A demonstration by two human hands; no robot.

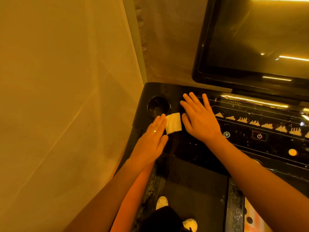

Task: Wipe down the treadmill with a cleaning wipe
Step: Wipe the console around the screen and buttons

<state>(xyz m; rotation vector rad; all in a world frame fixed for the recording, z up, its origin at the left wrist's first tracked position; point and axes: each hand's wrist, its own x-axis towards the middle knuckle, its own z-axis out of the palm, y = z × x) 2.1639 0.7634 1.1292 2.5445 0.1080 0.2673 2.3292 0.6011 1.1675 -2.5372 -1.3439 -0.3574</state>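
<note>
1. The wipe [173,123] is pressed on the treadmill console [192,146] under the flat, open left hand [151,139]; its left edge is hidden
2. The right hand [199,118] is laid open beside it
3. The screen [260,39] is cut off at right

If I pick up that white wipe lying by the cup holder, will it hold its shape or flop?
The wipe looks thin and folded flat on the treadmill console, so it will probably droop and unfold when lifted by one edge. It seems very light, so the left hand should slide it easily. Lying flat, it cannot roll or tip.
</note>
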